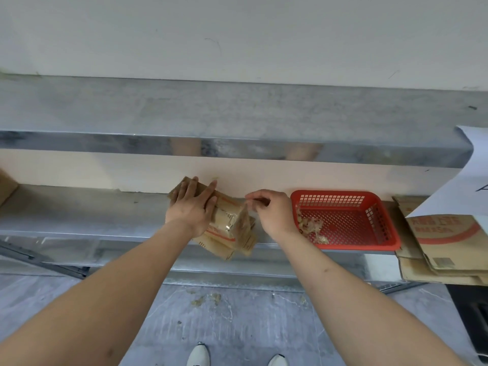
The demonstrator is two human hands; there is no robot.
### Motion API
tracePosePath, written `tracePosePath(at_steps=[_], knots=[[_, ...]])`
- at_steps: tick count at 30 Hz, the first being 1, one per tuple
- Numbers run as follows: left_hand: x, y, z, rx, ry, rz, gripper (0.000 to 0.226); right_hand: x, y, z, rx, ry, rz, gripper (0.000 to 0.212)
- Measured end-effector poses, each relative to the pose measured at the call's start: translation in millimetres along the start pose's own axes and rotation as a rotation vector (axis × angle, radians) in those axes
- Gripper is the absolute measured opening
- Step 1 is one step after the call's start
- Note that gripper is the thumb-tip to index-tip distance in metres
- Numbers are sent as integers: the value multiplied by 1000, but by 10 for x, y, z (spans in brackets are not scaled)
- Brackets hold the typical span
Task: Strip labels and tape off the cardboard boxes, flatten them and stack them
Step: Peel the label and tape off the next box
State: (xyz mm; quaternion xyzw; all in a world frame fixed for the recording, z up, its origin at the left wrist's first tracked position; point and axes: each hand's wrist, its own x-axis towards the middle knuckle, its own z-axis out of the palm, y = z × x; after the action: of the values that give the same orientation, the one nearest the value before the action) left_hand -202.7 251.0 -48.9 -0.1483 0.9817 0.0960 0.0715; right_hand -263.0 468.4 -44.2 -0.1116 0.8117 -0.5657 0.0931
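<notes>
Now my left hand (191, 207) presses flat on the small brown cardboard box (224, 223) at mid-frame, steadying it on the metal shelf (79, 215), while my right hand (266, 212) pinches what looks like clear tape (249, 207), peeling toward the red plastic basket (369, 228).

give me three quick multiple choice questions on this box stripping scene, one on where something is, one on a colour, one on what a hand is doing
1. Where does the basket sit relative to the cardboard box being worked on?
A. to its left
B. to its right
C. on top of it

2. What colour is the basket?
A. blue
B. green
C. red

3. What is the right hand doing?
A. pinching a strip of clear tape pulled up from the box
B. lying flat on the shelf
C. reaching into the basket

Answers:
1. B, the basket stands on the shelf on the box's right, past the right hand.
2. C, its mesh walls and rim are red.
3. A, its fingers are curled on the tape while the left hand presses the box down.
</notes>
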Motion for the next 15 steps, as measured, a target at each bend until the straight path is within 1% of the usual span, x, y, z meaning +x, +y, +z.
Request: tracePosePath(at_steps=[2, 4, 6, 9, 11, 12, 13, 15], knots=[[7, 42, -37, 30, 50, -72, 55, 79, -73, 10, -23, 82, -53, 25], [18, 81, -61, 85, 67, -117, 57, 143, -146, 33, -34, 112, -60, 27], [32, 127, -59, 101, 56, -144, 58, 190, -170, 79, 40, 157, 38, 30], [67, 213, -49, 144, 32, -138, 59, 243, -78, 108, 146, 206, 256, 24], [84, 261, -43, 198, 63, -36, 57, 256, 11, 89, 177, 209, 346, 20], [85, 271, -44, 186, 84, 70, 56, 251, 47, 70, 198, 216, 366, 19], [91, 266, -40, 155, 95, 213, 54, 249, 70, 55, 225, 231, 380, 18], [111, 214, -18, 84, 46, 484, 50, 251, 86, 44, 265, 253, 396, 13]])
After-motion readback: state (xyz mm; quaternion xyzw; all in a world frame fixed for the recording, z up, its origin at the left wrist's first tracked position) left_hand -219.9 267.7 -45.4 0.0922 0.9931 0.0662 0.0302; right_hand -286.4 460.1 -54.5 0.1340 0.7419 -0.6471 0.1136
